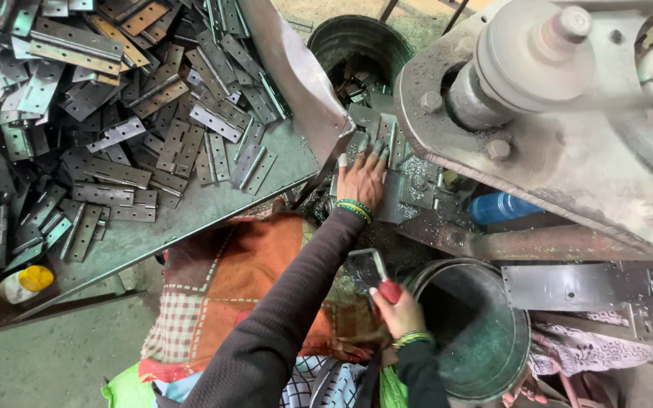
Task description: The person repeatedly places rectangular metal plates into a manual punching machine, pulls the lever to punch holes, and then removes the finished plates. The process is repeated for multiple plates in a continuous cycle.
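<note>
Metal workshop bench [213,208], L hand [360,180] flat open on hinge plate [394,198], R hand [396,308] gripping red-handled tool [379,273]

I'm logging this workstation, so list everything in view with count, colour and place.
hinges: many, grey and brownish, heaped on the metal table, left
metal table: one, grey-green, left
small bottle: one, whitish with yellow cap, lower left
upper bucket: one, dark, top centre
lower bucket: one, greenish, beside the right hand
press machine: one, grey, right
blue bottle: one, under the machine
left hand: fingers on a hinge at the machine
right hand: gripping a red-handled lever
</note>
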